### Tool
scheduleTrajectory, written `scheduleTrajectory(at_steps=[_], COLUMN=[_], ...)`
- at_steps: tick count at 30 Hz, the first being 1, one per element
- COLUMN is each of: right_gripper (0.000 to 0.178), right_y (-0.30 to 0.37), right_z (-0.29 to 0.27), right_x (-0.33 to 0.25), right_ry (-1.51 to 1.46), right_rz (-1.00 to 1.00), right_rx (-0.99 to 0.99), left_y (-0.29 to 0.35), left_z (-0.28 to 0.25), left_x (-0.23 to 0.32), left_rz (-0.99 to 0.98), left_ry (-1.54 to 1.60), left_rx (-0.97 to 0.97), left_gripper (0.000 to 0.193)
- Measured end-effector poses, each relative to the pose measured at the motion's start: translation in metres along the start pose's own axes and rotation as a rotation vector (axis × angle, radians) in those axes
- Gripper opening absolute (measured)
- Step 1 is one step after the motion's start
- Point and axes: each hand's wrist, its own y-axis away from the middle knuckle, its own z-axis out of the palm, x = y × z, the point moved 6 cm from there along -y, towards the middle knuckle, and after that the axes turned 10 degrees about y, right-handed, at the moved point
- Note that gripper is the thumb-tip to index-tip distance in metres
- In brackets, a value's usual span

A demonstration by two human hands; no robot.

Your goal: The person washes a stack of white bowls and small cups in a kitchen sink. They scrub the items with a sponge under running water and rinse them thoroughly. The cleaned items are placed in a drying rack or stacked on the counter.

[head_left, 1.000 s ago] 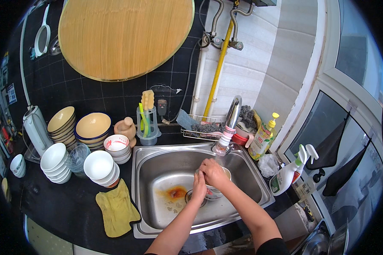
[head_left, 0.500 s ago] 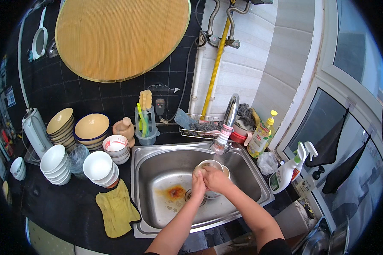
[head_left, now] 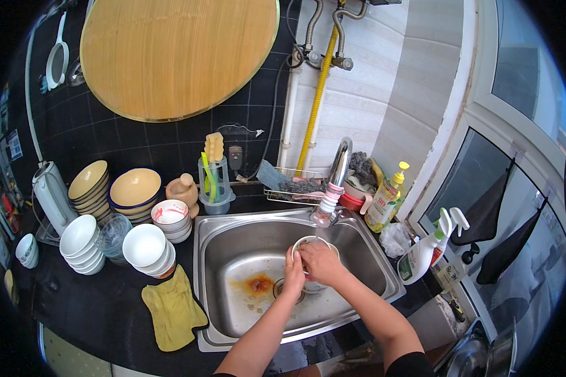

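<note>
A white bowl [head_left: 310, 239] stands under the tap in the steel sink, tilted or level I cannot tell. Its left side is gripped by my left hand [head_left: 292, 276], fingers against the rim. My right hand [head_left: 322, 264] reaches over the bowl with bent fingers pressed together inside it; whatever they hold is hidden. Part of another pale rim shows to the right of my right hand, mostly covered. Above the bowl hangs the curved tap [head_left: 339, 169] with a pink-and-white nozzle, and water seems to run from it.
An orange-brown stain [head_left: 259, 285] marks the sink floor left of the drain. On the left counter stand stacked white bowls [head_left: 78, 235], cream bowls [head_left: 135, 186] and a yellow-green cloth [head_left: 168, 308]. Right of the sink are a dish-soap bottle [head_left: 383, 204] and spray bottles [head_left: 419, 259].
My right hand has shifted slightly and its fingers now dip into the bowl. My left hand has drawn to the bowl's left rim, and more of the bowl's rim shows.
</note>
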Motion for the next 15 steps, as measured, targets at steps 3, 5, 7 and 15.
scheduleTrajectory(at_steps=[3, 5, 7, 15], right_gripper=[0.020, 0.020, 0.021, 0.031], right_y=[0.010, 0.013, 0.015, 0.008], right_z=[0.016, 0.017, 0.004, 0.002], right_x=[0.001, -0.002, -0.005, 0.001], right_ry=[-0.325, -0.357, -0.234, 0.302], right_rz=[0.160, 0.174, 0.139, -0.028], right_rx=[-0.127, -0.361, -0.520, -0.203], left_y=[-0.016, -0.018, -0.022, 0.003], left_z=[-0.013, -0.018, -0.022, 0.001], left_x=[-0.013, -0.010, -0.015, 0.003], left_rz=[0.109, 0.175, 0.188, 0.009], left_ry=[-0.076, -0.161, -0.103, 0.088], left_rx=[0.031, 0.079, 0.091, -0.008], left_gripper=[0.044, 0.045, 0.044, 0.047])
